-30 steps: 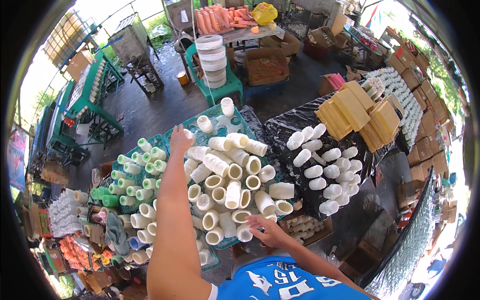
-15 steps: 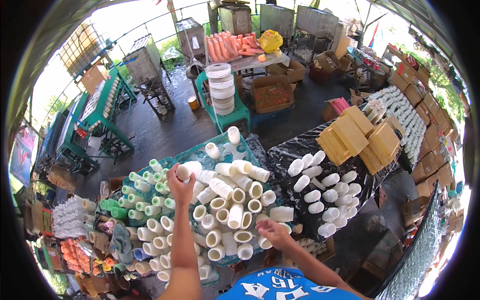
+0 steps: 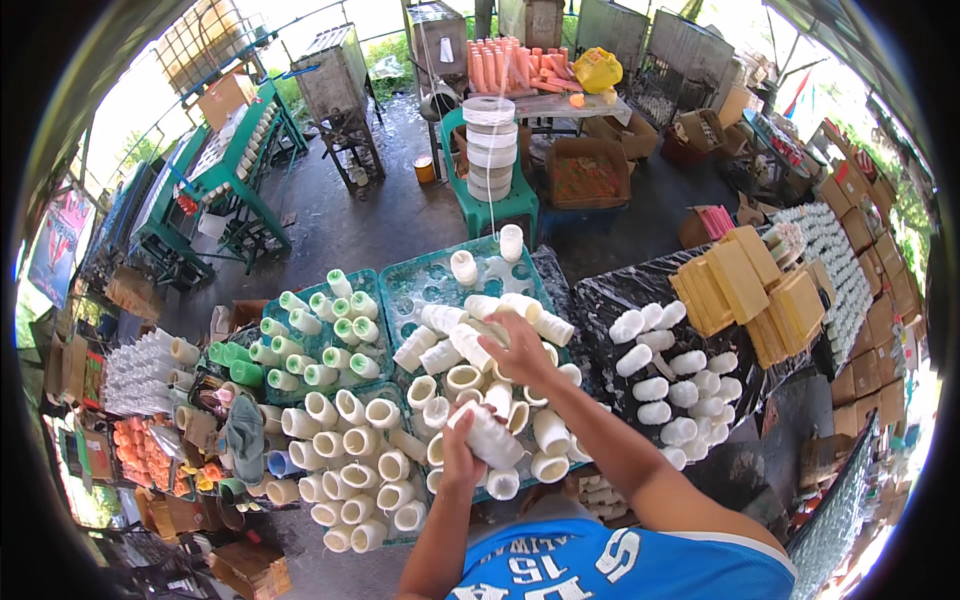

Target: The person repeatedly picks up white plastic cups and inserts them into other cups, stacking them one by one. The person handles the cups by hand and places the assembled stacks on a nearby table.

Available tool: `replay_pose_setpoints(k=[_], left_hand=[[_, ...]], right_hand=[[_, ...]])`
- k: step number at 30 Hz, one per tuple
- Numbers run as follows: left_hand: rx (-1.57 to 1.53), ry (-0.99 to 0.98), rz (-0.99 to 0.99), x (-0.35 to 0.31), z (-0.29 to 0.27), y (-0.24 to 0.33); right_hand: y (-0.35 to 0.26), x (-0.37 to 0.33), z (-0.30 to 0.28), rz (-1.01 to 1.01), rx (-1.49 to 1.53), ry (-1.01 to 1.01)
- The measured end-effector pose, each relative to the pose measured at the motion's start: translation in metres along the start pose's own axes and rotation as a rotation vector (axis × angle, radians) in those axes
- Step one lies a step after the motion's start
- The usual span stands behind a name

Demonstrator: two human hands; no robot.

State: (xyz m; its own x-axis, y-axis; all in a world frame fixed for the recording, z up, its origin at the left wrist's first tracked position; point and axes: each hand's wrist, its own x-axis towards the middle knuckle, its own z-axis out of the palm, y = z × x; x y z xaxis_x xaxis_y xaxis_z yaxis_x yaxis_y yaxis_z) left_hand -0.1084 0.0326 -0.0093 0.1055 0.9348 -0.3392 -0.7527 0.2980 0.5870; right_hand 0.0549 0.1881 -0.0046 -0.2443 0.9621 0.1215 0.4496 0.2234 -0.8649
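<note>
My left hand (image 3: 462, 455) is wrapped round a white, bumpy-sided cylinder (image 3: 490, 442), tilted over the near part of the pile. Farther off, my right hand (image 3: 515, 348) has its fingers curled on another white cylinder (image 3: 468, 343) lying on top. Around both hands, several white cylinders (image 3: 464, 378) are heaped on a green patterned tray (image 3: 400, 290); many show hollow open ends. Two more, including an upright cylinder (image 3: 511, 242), stand at the tray's far end.
Left of the pile are green-tinted cylinders (image 3: 340, 284) and rows of cream hollow ones (image 3: 327, 445). White cylinders (image 3: 684, 392) stand on black plastic at the right, before yellow blocks (image 3: 740, 280). A green chair (image 3: 485, 212) bears stacked white rolls (image 3: 490, 160).
My left hand has come back toward me and right with a cylinder. My right hand has reached forward onto the pile. The view has shifted, so the scene sits farther right.
</note>
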Motion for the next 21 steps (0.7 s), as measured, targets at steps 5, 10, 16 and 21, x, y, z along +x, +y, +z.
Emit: replay_pose_setpoints(k=[5, 10, 16, 21], left_hand=[[-0.074, 0.084, 0.023, -0.005, -0.047, -0.008], [-0.021, 0.087, 0.112, 0.017, -0.067, 0.032], [-0.049, 0.060, 0.181, 0.052, -0.073, 0.078], [0.003, 0.015, 0.193, 0.067, -0.077, 0.073]], right_hand=[[0.099, 0.165, 0.040, -0.149, -0.644, 0.056], [0.145, 0.227, 0.087, 0.115, -0.725, -0.029], [0.203, 0.195, 0.093, -0.300, -0.289, 0.310], [0.151, 0.163, 0.014, 0.124, 0.082, 0.623]])
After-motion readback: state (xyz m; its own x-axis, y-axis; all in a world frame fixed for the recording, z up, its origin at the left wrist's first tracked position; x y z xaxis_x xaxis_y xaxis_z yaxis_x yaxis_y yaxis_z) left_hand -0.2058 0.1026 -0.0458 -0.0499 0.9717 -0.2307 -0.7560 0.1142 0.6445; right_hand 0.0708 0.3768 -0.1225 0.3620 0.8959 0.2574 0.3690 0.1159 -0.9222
